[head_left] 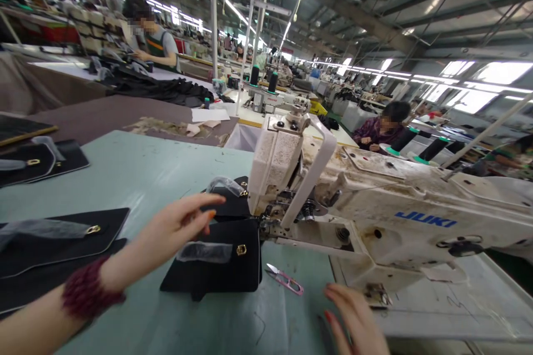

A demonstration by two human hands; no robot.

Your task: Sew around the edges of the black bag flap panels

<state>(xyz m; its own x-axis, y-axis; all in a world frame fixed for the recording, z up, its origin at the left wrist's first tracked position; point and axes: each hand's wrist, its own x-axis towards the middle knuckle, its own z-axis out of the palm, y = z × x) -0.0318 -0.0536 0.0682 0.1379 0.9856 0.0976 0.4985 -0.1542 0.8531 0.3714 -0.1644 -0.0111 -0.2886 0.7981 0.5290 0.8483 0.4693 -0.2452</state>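
Note:
My left hand (177, 226) reaches across the pale green table (137, 177) with fingers spread, hovering just above a black bag panel (216, 266) that has a gold clasp and a strip of clear film. That panel lies under the head of a worn white sewing machine (375, 216). A dark red knitted band circles my left wrist. My right hand (356, 319) rests low near the table's front edge, fingers loose, holding nothing, beside pink thread snips (285, 279).
More black panels with gold clasps lie stacked at the left (62, 238) and far left (41, 161). A pile of black fabric (162, 89) sits on the brown table behind. One person works at the back left, another at the right behind the machine.

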